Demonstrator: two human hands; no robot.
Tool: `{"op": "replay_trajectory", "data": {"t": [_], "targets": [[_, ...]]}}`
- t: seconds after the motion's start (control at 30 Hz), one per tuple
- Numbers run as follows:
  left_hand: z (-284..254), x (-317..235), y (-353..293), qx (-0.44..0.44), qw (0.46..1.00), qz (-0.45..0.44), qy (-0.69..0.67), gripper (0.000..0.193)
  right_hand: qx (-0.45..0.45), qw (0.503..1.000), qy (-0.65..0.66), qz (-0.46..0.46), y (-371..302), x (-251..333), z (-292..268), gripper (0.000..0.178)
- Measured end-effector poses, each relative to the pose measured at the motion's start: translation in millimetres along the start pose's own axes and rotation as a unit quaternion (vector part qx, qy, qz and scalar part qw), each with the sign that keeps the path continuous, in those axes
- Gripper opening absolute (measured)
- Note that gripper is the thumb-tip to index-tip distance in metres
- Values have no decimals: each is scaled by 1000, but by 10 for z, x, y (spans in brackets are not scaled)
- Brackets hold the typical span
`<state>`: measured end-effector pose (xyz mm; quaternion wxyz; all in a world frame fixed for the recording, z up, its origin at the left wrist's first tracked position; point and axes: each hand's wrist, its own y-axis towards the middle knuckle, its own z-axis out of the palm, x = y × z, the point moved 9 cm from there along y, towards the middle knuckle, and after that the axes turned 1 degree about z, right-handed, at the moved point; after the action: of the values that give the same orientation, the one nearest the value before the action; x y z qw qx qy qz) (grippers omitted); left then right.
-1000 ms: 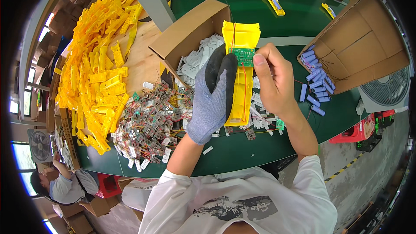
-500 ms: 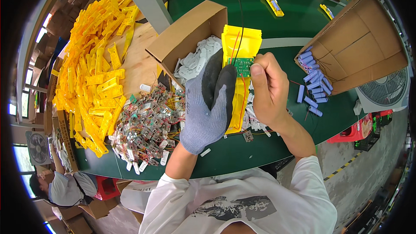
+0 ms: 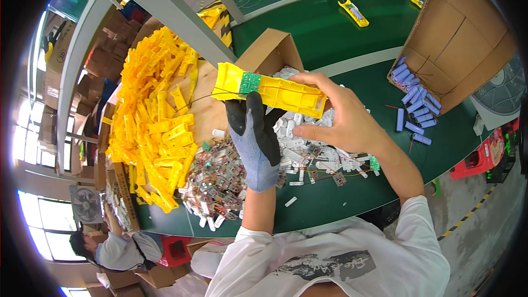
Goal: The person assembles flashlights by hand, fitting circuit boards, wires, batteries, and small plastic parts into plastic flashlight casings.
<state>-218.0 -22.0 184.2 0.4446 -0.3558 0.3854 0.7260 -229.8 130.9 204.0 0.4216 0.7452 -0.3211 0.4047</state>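
Note:
My left hand [image 3: 258, 143], in a grey-blue glove with black coating, holds a long yellow plastic housing [image 3: 291, 94] from below, tilted slightly down to the right. A small green circuit board [image 3: 250, 83] sits in its left part. A red wire runs along the inside, and dark wires stick out to the left. My bare right hand [image 3: 344, 113] is around the housing's right end, thumb and forefinger spread apart; the thumb stays clear below it. Under my hands lie a heap of small wired boards [image 3: 217, 179] and white plastic pieces [image 3: 291, 143].
Yellow housings [image 3: 154, 115] are piled at left. A cardboard box [image 3: 269, 49] stands behind my hands. Blue-purple cylindrical cells [image 3: 418, 104] spill from a tipped box [image 3: 462, 33] at right. A housing [image 3: 353, 13] lies farther back. Another person [image 3: 126, 247] sits at lower left.
The housing has turned from upright to nearly level, its board end now at left. My right hand has left the board and opened around the other end. The view has shifted left.

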Motion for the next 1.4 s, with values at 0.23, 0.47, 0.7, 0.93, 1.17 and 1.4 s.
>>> {"op": "replay_trajectory", "data": {"t": [0.23, 0.47, 0.7, 0.93, 1.17, 1.4], "targets": [[267, 28, -33, 153, 959, -87, 220, 25, -142, 980, -88, -110, -33, 104, -444, 51], [821, -582, -418, 162, 740, 379, 531, 37, -59, 977, -194, -72, -69, 23, -528, 47], [668, -141, -282, 283, 746, 250, 548, 29, 41, 968, -212, -127, -156, 83, -361, 43], [651, -261, -283, 276, 788, 240, 495, 21, 70, 980, -108, -150, -139, 153, -453, 43], [772, -518, -480, 242, 787, 318, 469, 25, 133, 980, -84, -126, -239, 173, -421, 48], [725, -489, -1028, 289, 777, 287, 480, 20, 187, 978, 13, -89, -856, 186, -403, 47]]}}
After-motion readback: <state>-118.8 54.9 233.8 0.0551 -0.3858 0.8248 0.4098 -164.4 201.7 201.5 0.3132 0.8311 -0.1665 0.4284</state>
